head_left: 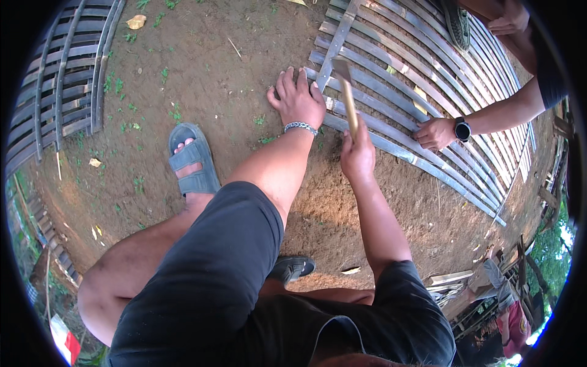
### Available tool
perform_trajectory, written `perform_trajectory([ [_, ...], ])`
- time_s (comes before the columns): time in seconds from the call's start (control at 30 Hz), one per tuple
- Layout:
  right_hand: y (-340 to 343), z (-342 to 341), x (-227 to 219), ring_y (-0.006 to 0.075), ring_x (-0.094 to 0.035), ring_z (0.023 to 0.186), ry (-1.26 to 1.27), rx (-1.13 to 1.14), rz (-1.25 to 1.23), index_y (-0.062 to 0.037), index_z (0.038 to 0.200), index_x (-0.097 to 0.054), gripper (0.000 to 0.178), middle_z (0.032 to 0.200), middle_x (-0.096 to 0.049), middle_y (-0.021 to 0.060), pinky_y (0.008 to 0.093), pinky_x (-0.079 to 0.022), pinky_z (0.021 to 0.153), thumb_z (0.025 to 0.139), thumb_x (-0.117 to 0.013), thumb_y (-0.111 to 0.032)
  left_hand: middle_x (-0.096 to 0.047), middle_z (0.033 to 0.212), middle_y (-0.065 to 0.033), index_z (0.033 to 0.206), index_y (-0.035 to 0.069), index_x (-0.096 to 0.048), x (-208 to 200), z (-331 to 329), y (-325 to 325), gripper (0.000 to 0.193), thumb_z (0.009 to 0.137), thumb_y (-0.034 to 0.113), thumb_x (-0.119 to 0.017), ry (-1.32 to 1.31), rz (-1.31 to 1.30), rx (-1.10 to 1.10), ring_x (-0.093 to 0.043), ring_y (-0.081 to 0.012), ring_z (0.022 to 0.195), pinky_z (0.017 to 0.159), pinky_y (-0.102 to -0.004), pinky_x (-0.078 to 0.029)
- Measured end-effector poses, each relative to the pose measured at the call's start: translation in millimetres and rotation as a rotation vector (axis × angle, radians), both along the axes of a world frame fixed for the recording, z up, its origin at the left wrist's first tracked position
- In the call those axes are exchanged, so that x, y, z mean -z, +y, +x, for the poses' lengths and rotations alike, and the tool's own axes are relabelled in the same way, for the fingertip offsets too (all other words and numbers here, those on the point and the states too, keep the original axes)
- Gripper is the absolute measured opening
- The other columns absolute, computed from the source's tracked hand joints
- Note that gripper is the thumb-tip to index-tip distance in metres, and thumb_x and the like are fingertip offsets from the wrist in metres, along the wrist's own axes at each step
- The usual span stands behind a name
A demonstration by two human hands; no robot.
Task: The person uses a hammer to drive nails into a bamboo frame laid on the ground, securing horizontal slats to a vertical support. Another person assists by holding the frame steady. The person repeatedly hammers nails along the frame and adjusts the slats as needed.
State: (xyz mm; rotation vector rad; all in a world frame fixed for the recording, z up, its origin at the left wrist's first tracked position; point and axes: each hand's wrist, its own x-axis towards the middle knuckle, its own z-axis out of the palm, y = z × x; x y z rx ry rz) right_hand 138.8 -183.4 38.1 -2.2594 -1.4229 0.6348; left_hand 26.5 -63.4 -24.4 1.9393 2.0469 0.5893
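My right hand (358, 150) is closed round the pale wooden handle of a hammer (348, 101), its dark metal head raised over the near corner of a slatted panel (367, 101). The panel, of long bamboo-like strips joined by a crosspiece (335, 44), lies on the ground. At its left corner my left hand (298, 98) rests with fingers spread, the thumb side against the strip ends; a chain bracelet circles the wrist. Whether a nail sits under the hammer I cannot make out. Another person's hand (435, 133), with a watch above it, presses on the strips farther right.
A second slatted panel (67, 73) lies at the far left. My sandalled foot (194, 160) stands on bare soil with small weeds. The other person's shoe (455, 24) is on the panel at the top right. Stacked wood (449, 278) and another person (510, 306) are at the lower right.
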Motion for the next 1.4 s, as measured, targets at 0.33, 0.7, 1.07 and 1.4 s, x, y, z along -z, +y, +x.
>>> perform_trajectory([
  [0.33,7.4,0.3,-16.0,0.0454,-0.068,0.103,-0.005,0.026,-0.1,-0.0028,0.143,-0.047,0.05,0.119,-0.067,0.0259,0.0505,-0.056,0.087,0.095,-0.061,-0.006,-0.049,0.148,-0.0148,0.134,0.01,-0.063,2.3,-0.3,-2.4,0.049,0.091,0.03,-0.058,0.003,0.008,-0.003,-0.039,-0.0326,0.142,0.115,-0.0589,-0.02],
  [0.7,2.7,2.6,-2.8,0.0483,-0.069,0.09,0.013,0.043,0.038,-0.0046,0.141,-0.047,0.046,0.109,-0.068,0.0303,0.0517,-0.058,0.077,0.097,-0.06,-0.01,-0.049,0.148,-0.0143,0.134,0.01,-0.064,1.6,-0.7,-3.9,0.048,0.09,0.029,-0.06,-0.041,0.015,-0.008,-0.039,-0.0313,0.142,0.115,-0.0576,-0.02],
  [1.07,-5.2,-0.2,-0.9,0.0445,-0.071,0.085,0.058,0.043,0.157,-0.0002,0.136,-0.047,0.041,0.099,-0.069,0.0299,0.0542,-0.056,0.073,0.099,-0.058,-0.013,-0.049,0.148,-0.0141,0.134,0.009,-0.063,-2.7,-2.1,-8.3,0.048,0.091,0.031,-0.058,-0.023,0.001,0.015,-0.038,-0.031,0.142,0.115,-0.0574,-0.02],
  [1.4,-16.6,4.0,4.2,0.0484,-0.069,0.084,0.077,0.041,0.324,-0.0016,0.134,-0.047,0.038,0.096,-0.069,0.0301,0.0554,-0.056,0.072,0.1,-0.059,-0.014,-0.049,0.148,-0.0143,0.136,0.01,-0.062,1.1,-5.4,-8.1,0.05,0.09,0.031,-0.059,-0.025,0.003,0.021,-0.038,-0.0314,0.142,0.115,-0.0565,-0.019],
])
